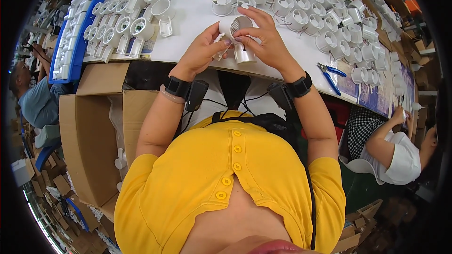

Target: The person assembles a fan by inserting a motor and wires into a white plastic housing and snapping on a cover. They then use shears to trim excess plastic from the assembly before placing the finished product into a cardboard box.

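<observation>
Over the table's near edge, both my hands hold a white plastic fan housing [226, 24], a round ring with a slotted grille inside. My left hand [206, 49] grips its left side, with the thumb across the narrow white piece below the ring. From the right, my right hand [269, 42] pinches the ring's rim with thumb and fingers. Just under the right thumb is a shiny white cylindrical part [244, 54]; whether it is joined to the housing I cannot tell. My fingers hide part of the join.
Many white cups with small fans [297, 18] crowd the table's right. At the left stand housings with handles [141, 29] and a blue tray [59, 59] of white parts. Blue-handled cutters [332, 79] lie near the front edge. A cardboard box [92, 146] is beside me; co-workers [398, 155] sit nearby.
</observation>
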`<move>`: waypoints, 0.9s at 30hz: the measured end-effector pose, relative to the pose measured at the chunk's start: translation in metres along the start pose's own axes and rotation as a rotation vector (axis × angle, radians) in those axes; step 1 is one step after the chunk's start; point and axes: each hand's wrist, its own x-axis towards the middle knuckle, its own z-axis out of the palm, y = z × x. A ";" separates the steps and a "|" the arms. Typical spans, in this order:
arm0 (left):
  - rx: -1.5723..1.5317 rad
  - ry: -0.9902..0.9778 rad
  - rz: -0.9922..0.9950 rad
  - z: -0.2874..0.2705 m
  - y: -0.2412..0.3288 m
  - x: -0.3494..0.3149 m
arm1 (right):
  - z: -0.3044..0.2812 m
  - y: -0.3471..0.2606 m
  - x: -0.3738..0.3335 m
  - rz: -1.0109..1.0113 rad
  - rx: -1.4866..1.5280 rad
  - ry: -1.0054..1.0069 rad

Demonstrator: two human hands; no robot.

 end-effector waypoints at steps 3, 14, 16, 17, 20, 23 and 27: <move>-0.025 -0.005 -0.018 0.002 0.006 0.000 | 0.001 0.004 0.002 -0.007 0.033 -0.023; -0.113 0.114 0.028 0.003 -0.002 0.003 | 0.010 0.003 -0.002 0.170 0.128 0.013; -0.121 0.115 0.065 0.003 -0.005 0.003 | 0.011 0.001 -0.008 0.207 0.152 0.041; -0.121 0.114 0.065 0.003 -0.005 0.003 | 0.012 0.001 -0.011 0.244 0.175 0.069; -0.091 0.211 0.089 0.004 -0.004 0.003 | 0.016 0.004 -0.015 0.282 0.187 0.105; -0.066 0.187 0.099 0.002 -0.007 0.003 | 0.022 0.005 -0.015 0.279 0.169 0.117; -0.036 0.202 0.107 0.006 -0.006 0.004 | 0.028 0.002 -0.016 0.248 0.095 0.151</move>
